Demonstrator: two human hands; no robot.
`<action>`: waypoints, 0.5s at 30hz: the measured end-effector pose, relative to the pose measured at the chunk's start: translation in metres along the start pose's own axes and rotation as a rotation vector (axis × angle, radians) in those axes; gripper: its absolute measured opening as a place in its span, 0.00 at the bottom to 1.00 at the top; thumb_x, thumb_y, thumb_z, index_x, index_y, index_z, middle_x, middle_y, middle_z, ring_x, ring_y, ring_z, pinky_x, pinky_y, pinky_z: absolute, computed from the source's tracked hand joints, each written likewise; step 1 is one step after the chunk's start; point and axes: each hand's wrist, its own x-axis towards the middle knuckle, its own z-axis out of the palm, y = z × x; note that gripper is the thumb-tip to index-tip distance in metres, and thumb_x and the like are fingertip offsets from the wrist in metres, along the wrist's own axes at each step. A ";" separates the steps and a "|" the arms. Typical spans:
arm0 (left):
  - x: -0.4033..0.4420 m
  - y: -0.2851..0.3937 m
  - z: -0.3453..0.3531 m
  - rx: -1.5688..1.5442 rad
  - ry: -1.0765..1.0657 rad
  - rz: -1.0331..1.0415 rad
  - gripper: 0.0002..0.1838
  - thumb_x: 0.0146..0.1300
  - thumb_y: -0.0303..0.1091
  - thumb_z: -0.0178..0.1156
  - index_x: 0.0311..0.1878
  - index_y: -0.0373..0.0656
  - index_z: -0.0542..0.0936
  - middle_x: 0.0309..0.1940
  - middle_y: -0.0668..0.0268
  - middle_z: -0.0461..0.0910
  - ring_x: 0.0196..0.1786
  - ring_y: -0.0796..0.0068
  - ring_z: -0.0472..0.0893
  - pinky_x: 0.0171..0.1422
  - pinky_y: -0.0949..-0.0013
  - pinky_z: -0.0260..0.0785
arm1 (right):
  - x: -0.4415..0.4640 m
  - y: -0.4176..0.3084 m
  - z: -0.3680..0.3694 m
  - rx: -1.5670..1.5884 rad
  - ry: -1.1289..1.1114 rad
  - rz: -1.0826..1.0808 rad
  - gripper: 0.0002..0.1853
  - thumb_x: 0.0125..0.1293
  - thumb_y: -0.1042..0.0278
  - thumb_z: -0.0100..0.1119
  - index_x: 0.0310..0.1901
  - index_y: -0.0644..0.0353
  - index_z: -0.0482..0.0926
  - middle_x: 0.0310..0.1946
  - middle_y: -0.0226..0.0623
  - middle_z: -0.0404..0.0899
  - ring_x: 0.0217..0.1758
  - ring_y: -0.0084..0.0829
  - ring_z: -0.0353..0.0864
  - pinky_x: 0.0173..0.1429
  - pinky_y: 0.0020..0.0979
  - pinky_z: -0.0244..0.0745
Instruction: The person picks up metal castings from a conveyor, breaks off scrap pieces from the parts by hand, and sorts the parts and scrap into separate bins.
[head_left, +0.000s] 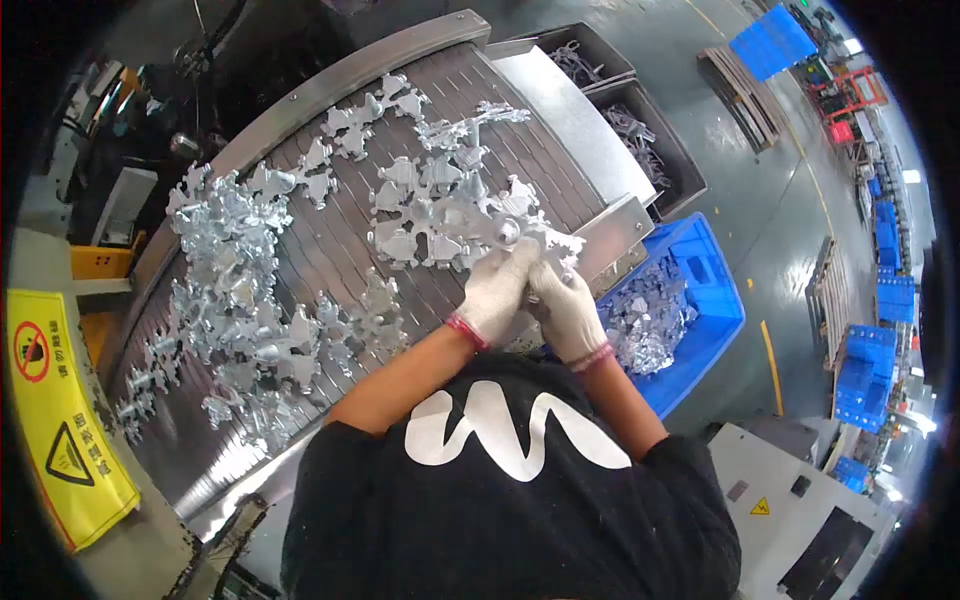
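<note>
In the head view, both gloved hands meet at the right-hand edge of the slatted metal conveyor [335, 240], just short of the blue bin [705, 265]. The left hand [565, 310] is curled narrow, its fingers against a silvery metal casting [508, 230]; the right hand [497, 292] is closed in beside it, fingertips on the near side of the same casting (the two hands touch, so which one bears the piece I cannot tell). The casting lies over the conveyor's near right part, beside a branching cluster of similar parts [415, 215]. A larger heap of castings [230, 270] covers the left side of the slats. The blue bin, next to the left hand, holds small shiny metal pieces [648, 320], and two dark bins [640, 140] with more metal parts stand beyond a pale metal plate [565, 110].
</note>
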 end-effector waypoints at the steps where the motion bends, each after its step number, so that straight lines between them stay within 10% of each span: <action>1: 0.003 0.000 -0.004 0.143 0.032 0.043 0.35 0.78 0.62 0.57 0.57 0.31 0.84 0.46 0.52 0.89 0.46 0.64 0.87 0.52 0.59 0.79 | 0.007 0.004 0.019 0.280 0.054 0.062 0.18 0.82 0.54 0.64 0.62 0.57 0.82 0.51 0.33 0.88 0.51 0.26 0.89 0.53 0.33 0.86; 6: -0.099 0.062 -0.039 0.848 -0.189 0.141 0.33 0.73 0.54 0.61 0.71 0.40 0.80 0.66 0.43 0.83 0.73 0.45 0.80 0.80 0.52 0.69 | 0.001 -0.036 0.011 0.249 0.171 0.011 0.22 0.82 0.55 0.63 0.62 0.66 0.80 0.49 0.44 0.89 0.45 0.42 0.92 0.46 0.39 0.89; 9: -0.105 0.078 -0.055 1.284 0.355 1.013 0.43 0.54 0.40 0.79 0.75 0.45 0.76 0.67 0.51 0.79 0.72 0.43 0.77 0.75 0.45 0.72 | -0.002 -0.053 -0.017 -0.054 -0.125 0.050 0.21 0.75 0.60 0.67 0.61 0.68 0.84 0.49 0.44 0.91 0.48 0.39 0.93 0.50 0.38 0.89; 12: -0.069 0.094 -0.066 1.281 -0.004 0.892 0.38 0.56 0.44 0.76 0.70 0.47 0.78 0.54 0.50 0.84 0.57 0.44 0.86 0.60 0.47 0.79 | -0.001 -0.075 0.005 -0.382 -0.453 -0.109 0.20 0.69 0.64 0.71 0.56 0.71 0.88 0.46 0.37 0.92 0.47 0.25 0.89 0.53 0.30 0.85; 15: -0.039 0.078 -0.068 1.294 -0.175 0.435 0.18 0.65 0.51 0.69 0.50 0.51 0.90 0.39 0.50 0.89 0.45 0.44 0.90 0.50 0.44 0.81 | 0.011 -0.062 0.009 -0.328 -0.232 -0.060 0.21 0.71 0.57 0.74 0.54 0.68 0.88 0.44 0.34 0.91 0.47 0.22 0.87 0.54 0.29 0.84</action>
